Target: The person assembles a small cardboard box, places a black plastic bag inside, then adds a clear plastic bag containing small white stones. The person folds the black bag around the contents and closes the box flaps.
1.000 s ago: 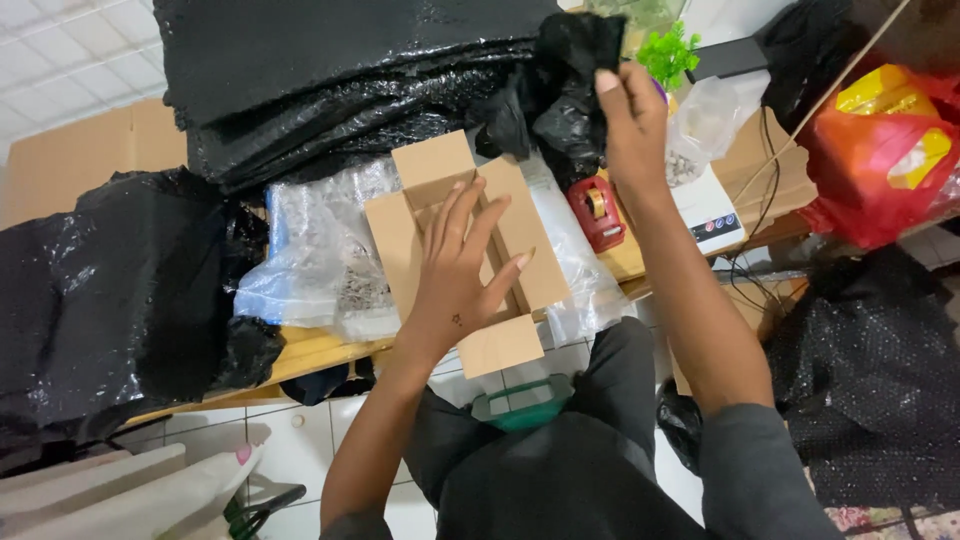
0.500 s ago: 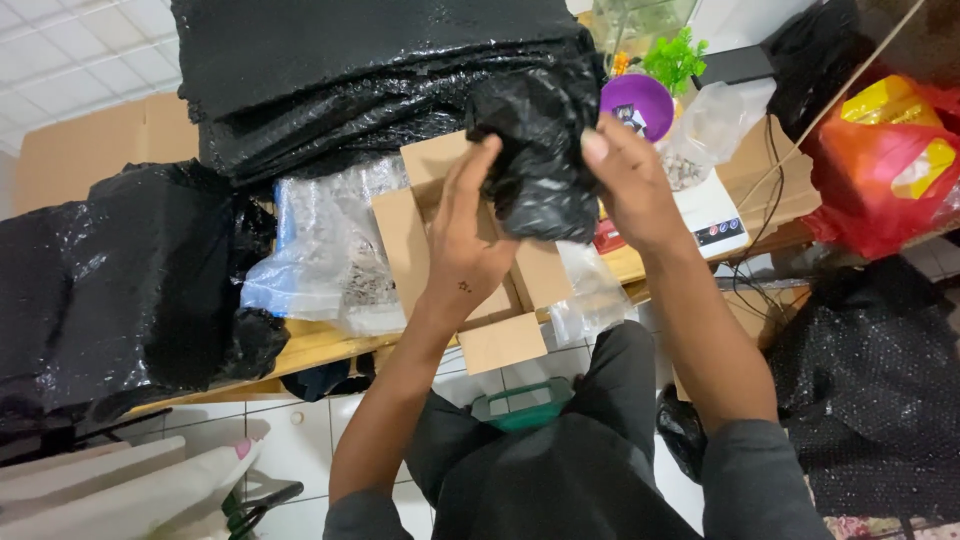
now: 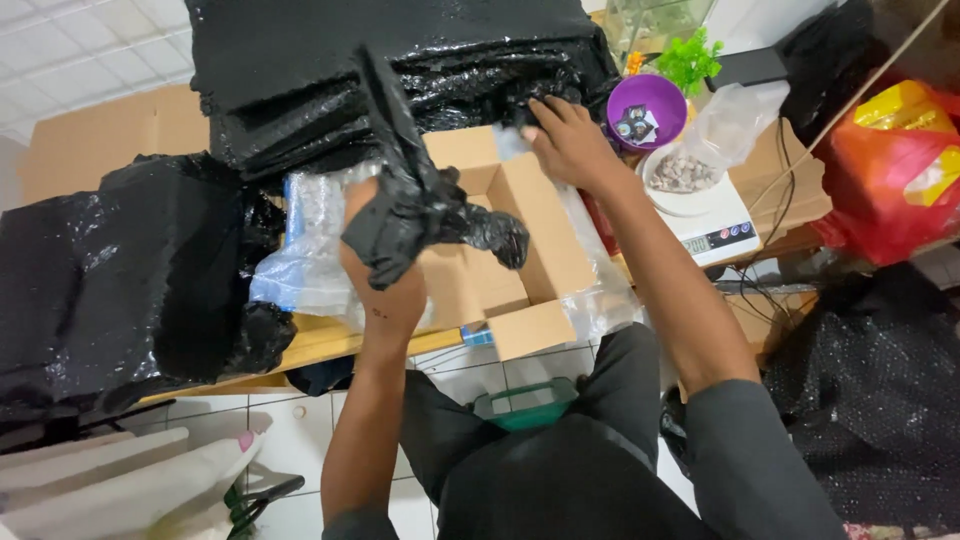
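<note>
At the centre of the frame the left hand (image 3: 385,290) is closed around a crumpled black plastic bag (image 3: 420,205) held above the open cardboard box (image 3: 520,250) on the table (image 3: 320,345), while the right hand (image 3: 570,140), fingers loosely spread and holding nothing, rests on the box's far flap beside the purple bowl (image 3: 650,105).

Purple bowl (image 3: 648,103) beside white scale (image 3: 712,222) carrying a dish of pebbles (image 3: 680,174), green plastic plant (image 3: 690,60), red-and-yellow bag (image 3: 895,170), bubble wrap (image 3: 305,265) on the wooden counter (image 3: 320,345).
</note>
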